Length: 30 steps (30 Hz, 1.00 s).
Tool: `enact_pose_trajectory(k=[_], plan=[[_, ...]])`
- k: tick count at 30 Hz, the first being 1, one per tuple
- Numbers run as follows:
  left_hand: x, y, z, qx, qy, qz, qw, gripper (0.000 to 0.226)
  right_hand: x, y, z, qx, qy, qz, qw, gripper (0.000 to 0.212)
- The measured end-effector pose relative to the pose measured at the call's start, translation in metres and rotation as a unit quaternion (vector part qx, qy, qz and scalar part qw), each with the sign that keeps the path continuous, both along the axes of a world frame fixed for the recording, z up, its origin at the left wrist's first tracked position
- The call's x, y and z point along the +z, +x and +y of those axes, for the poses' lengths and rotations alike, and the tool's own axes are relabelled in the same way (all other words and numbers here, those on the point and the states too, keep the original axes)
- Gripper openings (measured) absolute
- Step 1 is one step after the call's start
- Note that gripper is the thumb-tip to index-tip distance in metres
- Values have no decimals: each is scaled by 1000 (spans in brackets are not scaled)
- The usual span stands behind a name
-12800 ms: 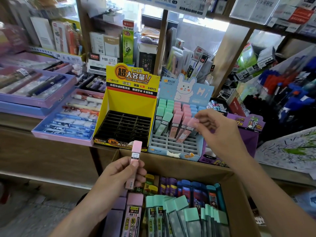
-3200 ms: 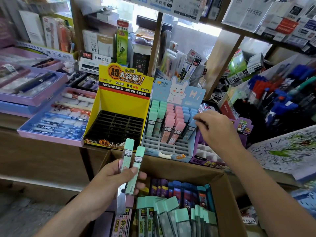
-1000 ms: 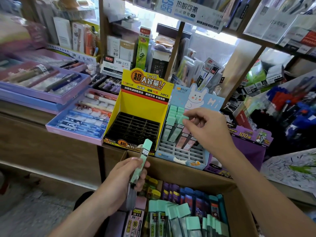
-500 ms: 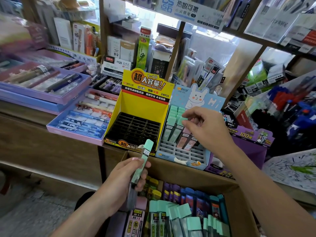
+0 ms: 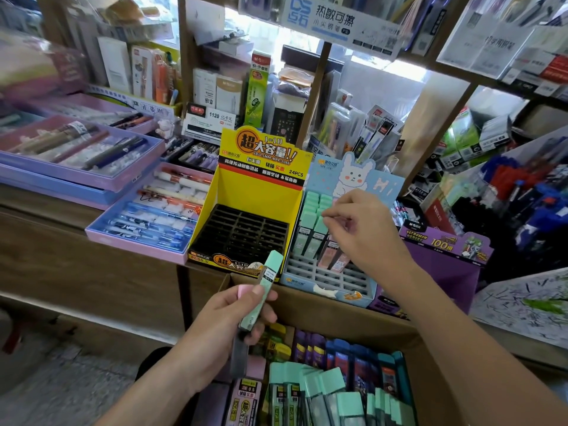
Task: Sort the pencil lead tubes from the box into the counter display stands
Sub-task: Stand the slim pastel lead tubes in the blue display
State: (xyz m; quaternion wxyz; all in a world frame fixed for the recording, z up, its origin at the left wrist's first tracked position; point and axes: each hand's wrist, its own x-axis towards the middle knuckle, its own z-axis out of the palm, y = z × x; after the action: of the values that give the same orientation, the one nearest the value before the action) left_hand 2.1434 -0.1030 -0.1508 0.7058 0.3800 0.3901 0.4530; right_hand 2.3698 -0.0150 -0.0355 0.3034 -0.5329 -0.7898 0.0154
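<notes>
Two bare hands work at a shop surface (image 5: 61, 219) in the head view. The left hand (image 5: 224, 324) grips a mint tube (image 5: 266, 284) over the near-left corner of the box (image 5: 338, 305). Its fingers (image 5: 270, 317) are curled round the tube's lower half and the thumb lies across the front. The tube tilts up to the right, its cap in front of the lower edge of the yellow stand (image 5: 261, 195). A sliver of pink shows behind the tube at the top of the fist and something dark hangs below it, but what either is cannot be told.

The right hand (image 5: 365, 241) reaches over the blue stand (image 5: 356, 179), which has a rabbit on its back card. Thumb and forefinger are drawn together at the cap of one of the mint tubes (image 5: 310, 216) standing in its left rows — whether they pinch it or only touch it cannot be told. Pink tubes (image 5: 332, 256) stand just right of the mint ones, partly under the palm.

The open cardboard box sits below the front edge of the surface. It holds the boxed tubes (image 5: 322, 388): mint caps nearest, blue and purple behind, pink labelled ones at left.

The yellow stand has a black slotted tray (image 5: 242, 232) and stands against the blue stand's left side. A purple stand (image 5: 445, 265) sits to the right of the blue one, partly hidden by the right forearm. Pen trays (image 5: 147, 222) lie left of the yellow stand, and shelves (image 5: 215, 96) of packaged stationery rise behind.
</notes>
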Motion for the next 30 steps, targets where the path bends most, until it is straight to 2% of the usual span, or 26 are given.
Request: enact_pose_trajectory(k=[4,7,12,17,24,27,30], plan=[[3,0,-1,-4,14,2,1000,38,-3,-3,-22,18,25,109,994,12],[4,0,-2,-12,10,-10,1000,40,-14,-7,-41,38,-51,213,975,17],[6,1,-4,-43,5,-16,999,38,-37,-9,-58,31,-151,294,943,21],[7,2,-5,-57,14,-12,998,38,-51,-14,-64,55,-246,351,902,20],[7,4,-5,-57,7,2,998,42,-50,-17,-62,69,-269,419,865,8],[6,4,-3,-35,-4,-6,999,45,-43,-13,-60,68,-256,434,861,8],[3,4,0,-7,-28,0,1000,44,-29,-5,-56,58,-215,427,877,9]])
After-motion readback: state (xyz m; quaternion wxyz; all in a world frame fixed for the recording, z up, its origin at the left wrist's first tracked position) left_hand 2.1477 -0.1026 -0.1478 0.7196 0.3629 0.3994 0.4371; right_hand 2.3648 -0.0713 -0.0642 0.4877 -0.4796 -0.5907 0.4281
